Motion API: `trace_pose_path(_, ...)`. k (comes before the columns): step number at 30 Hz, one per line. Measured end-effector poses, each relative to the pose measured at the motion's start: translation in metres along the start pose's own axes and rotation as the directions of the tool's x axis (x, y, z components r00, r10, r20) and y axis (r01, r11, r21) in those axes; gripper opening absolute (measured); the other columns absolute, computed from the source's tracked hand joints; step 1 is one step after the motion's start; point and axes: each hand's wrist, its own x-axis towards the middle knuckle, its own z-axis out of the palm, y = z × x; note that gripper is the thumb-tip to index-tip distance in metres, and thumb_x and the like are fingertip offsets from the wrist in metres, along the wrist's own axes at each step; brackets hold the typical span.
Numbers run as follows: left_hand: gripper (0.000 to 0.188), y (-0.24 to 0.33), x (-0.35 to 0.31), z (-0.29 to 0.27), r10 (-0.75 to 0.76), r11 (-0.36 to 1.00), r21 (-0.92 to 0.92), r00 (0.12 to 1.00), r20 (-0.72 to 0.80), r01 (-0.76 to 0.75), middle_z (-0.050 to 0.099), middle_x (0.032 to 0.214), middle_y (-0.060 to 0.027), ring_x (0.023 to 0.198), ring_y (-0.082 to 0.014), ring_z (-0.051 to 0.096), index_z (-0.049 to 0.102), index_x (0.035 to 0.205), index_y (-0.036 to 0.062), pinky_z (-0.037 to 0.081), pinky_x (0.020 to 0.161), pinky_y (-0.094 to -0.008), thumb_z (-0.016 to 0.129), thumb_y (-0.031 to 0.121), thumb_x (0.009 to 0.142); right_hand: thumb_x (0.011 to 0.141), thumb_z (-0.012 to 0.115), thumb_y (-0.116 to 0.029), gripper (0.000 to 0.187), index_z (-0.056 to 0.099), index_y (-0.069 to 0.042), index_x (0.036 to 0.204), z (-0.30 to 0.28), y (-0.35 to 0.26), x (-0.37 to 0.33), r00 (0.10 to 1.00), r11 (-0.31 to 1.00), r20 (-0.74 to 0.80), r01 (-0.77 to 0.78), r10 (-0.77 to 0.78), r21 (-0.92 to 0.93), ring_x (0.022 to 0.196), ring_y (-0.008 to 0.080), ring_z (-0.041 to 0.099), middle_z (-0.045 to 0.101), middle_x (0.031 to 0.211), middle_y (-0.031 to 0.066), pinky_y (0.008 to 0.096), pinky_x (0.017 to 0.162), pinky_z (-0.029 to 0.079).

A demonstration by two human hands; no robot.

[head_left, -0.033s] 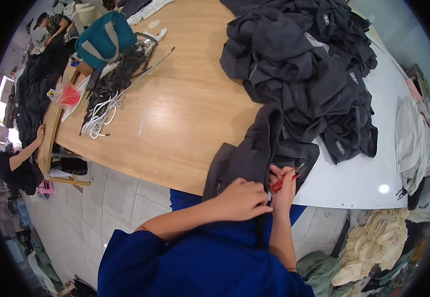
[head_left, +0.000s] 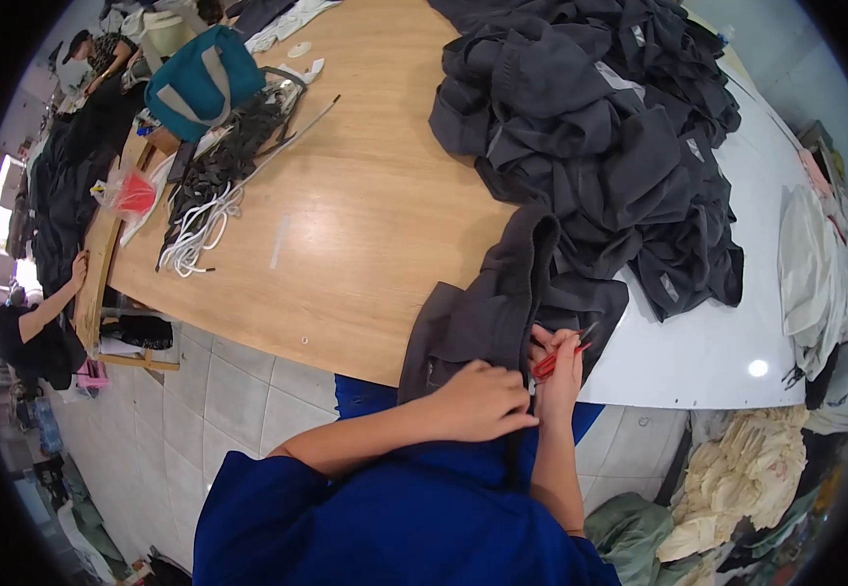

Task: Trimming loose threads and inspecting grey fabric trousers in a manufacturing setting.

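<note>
A dark grey garment (head_left: 473, 317) lies over the table's near edge, its gathered waistband-like edge turned toward me. My right hand (head_left: 563, 376) is closed around red-handled snips (head_left: 546, 365), whose metal tip points away to the right above the cloth. Beside it, my left hand (head_left: 487, 402) rests at the garment's near edge with its fingers curled together; what they pinch is hidden. Below that hand a narrow dark strip (head_left: 514, 459) hangs against my blue shirt.
A large heap of dark grey garments (head_left: 590, 146) covers the far right of the wooden table (head_left: 356, 215). White and black cords (head_left: 194, 230) lie at the left near a teal bag (head_left: 204, 83). Cream cloth (head_left: 737, 479) is piled at lower right. Another person's arm (head_left: 53, 298) touches the left table.
</note>
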Motion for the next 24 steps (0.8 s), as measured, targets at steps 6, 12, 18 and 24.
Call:
trace_pose_path(6, 0.017, -0.003, 0.004, 0.002, -0.019, 0.965, -0.26, 0.988, -0.155, -0.022, 0.056, 0.086, -0.0089, 0.082, -0.0267, 0.056, 0.058, 0.083, 0.0052, 0.044, 0.071, -0.0343, 0.057, 0.022, 0.086, 0.092, 0.055, -0.016, 0.013, 0.045, -0.008, 0.087, -0.002, 0.001, -0.004, 0.996, 0.921, 0.044, 0.086, -0.075, -0.38, 0.065, 0.0031, 0.04, 0.046, 0.078, -0.0039, 0.0178, 0.057, 0.033)
trace_pose_path(12, 0.014, -0.034, 0.016, -0.028, -0.493, 0.779, -0.623, 0.687, -0.534, 0.075, 0.054, 0.08, -0.007, 0.075, -0.0157, 0.053, 0.057, 0.081, 0.0009, 0.042, 0.066, -0.0271, 0.051, 0.011, 0.088, 0.095, 0.047, -0.016, 0.012, 0.053, -0.009, 0.103, 0.001, 0.001, 0.002, 0.997, 0.886, 0.054, 0.071, -0.052, -0.459, 0.066, 0.002, 0.038, 0.043, 0.077, -0.006, 0.0181, 0.058, 0.033)
trace_pose_path(18, 0.008, -0.04, -0.001, -0.047, -0.219, 0.962, -0.259, 0.807, -0.548, 0.085, 0.052, 0.085, -0.006, 0.08, -0.0187, 0.052, 0.062, 0.086, 0.0065, 0.042, 0.069, -0.0289, 0.061, 0.013, 0.082, 0.095, 0.047, -0.017, 0.016, 0.055, -0.006, 0.103, -0.007, -0.006, -0.007, 0.993, 0.856, 0.016, 0.107, -0.115, -0.505, 0.065, 0.0049, 0.045, 0.05, 0.079, -0.0017, 0.0186, 0.059, 0.038)
trace_pose_path(24, 0.013, -0.04, 0.001, -0.014, 0.12, 0.967, 0.254, 0.822, -0.557, 0.031, 0.05, 0.086, -0.0036, 0.079, -0.0228, 0.049, 0.064, 0.078, 0.0123, 0.04, 0.067, -0.0337, 0.072, 0.014, 0.068, 0.095, 0.045, -0.018, 0.032, 0.042, -0.002, 0.122, -0.012, -0.015, -0.025, 0.976, 0.859, 0.04, 0.206, -0.212, -0.468, 0.061, 0.0027, 0.042, 0.05, 0.078, 0.001, 0.015, 0.054, 0.033)
